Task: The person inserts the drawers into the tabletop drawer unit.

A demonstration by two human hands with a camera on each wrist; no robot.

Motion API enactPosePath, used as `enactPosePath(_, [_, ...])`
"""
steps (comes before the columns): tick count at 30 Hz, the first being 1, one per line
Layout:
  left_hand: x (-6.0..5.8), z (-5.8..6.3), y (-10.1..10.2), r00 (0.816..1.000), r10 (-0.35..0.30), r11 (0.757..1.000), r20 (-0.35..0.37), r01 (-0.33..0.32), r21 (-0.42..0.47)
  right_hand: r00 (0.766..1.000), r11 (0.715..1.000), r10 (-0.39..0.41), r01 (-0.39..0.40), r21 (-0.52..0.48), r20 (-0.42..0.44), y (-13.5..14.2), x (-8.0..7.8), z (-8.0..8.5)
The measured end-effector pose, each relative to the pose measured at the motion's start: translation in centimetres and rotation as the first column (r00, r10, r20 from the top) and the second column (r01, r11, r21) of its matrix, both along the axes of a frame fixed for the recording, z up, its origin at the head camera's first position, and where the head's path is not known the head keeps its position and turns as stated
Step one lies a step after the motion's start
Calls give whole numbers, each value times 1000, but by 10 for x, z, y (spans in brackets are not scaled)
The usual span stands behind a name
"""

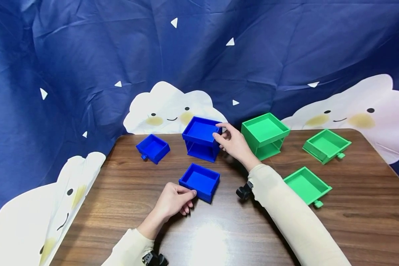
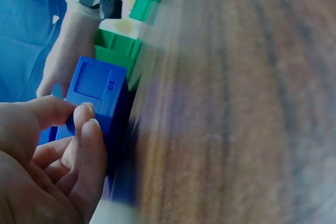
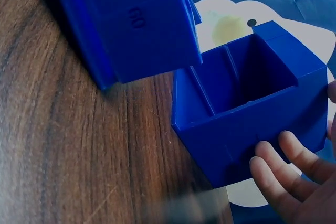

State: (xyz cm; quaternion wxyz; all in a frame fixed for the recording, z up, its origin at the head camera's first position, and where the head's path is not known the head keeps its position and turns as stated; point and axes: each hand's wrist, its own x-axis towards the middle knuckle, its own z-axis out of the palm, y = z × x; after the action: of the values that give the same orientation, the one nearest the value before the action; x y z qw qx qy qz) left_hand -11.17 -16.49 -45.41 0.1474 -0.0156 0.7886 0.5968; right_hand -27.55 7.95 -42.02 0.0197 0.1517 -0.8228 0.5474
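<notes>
My left hand (image 1: 176, 199) pinches the front knob of a blue drawer (image 1: 199, 177) between thumb and fingers. The left wrist view shows the front panel of this drawer (image 2: 94, 80) with a small raised number. Behind it stands a blue cabinet frame (image 1: 199, 130) with a shallow tray top and an open front. Holding the frame's right side is my right hand (image 1: 234, 142), thumb and index at the upper rim. Its other fingers (image 3: 275, 163) lie against the side wall in the right wrist view. Whether the held drawer touches the table is unclear.
A second blue drawer (image 1: 153, 148) lies left of the frame. To the right stand a green cabinet frame (image 1: 265, 129) and two green drawers, one farther back (image 1: 327, 144) and one nearer (image 1: 307, 184), partly behind my right sleeve. A patterned blue curtain (image 1: 199, 55) hangs behind the wooden table (image 1: 119, 214).
</notes>
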Motion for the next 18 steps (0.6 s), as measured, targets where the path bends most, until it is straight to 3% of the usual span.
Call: enactPosePath(18, [-11, 6, -2, 996, 85, 996, 1, -85, 41, 1000, 1000, 4, -4, 6, -4, 0, -4, -2])
